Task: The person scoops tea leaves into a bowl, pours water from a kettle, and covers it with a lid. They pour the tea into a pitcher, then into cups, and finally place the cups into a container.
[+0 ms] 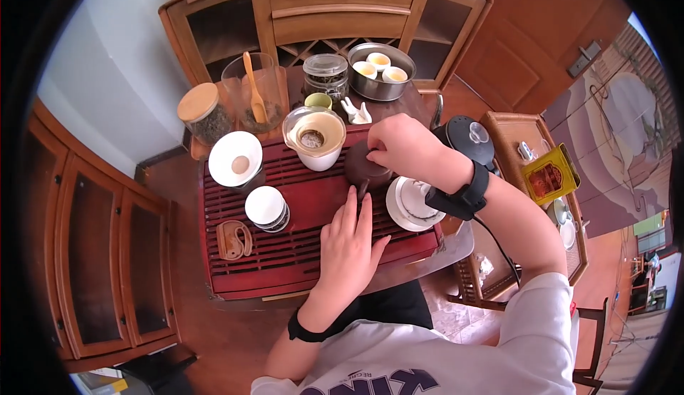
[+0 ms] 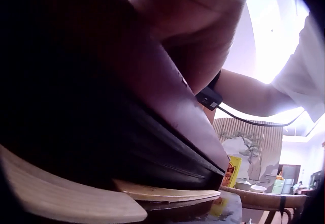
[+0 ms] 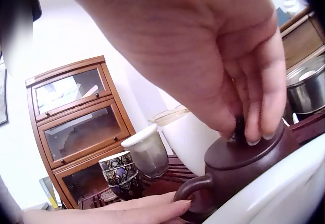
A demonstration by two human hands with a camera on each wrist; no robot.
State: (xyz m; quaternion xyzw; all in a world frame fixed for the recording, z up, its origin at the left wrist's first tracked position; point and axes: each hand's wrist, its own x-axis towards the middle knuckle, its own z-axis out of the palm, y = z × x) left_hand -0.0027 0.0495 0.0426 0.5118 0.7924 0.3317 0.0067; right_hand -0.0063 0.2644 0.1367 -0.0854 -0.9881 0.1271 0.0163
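Right hand (image 1: pixel 407 145) pinches the upright teapot's (image 3: pixel 234 176) knob (image 3: pixel 237 131); left hand (image 1: pixel 348 249), straight-fingered, touches its person-facing handle (image 3: pixel 195 183).

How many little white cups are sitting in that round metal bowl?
3, all inside the metal bowl: the back cup, the left cup and the right cup.

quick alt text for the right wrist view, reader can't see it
A right hand pinches the lid knob of a dark brown teapot, while the left hand has straight fingers at its handle. Behind are a patterned container, a white-rimmed vessel and a wooden cabinet with glass doors.
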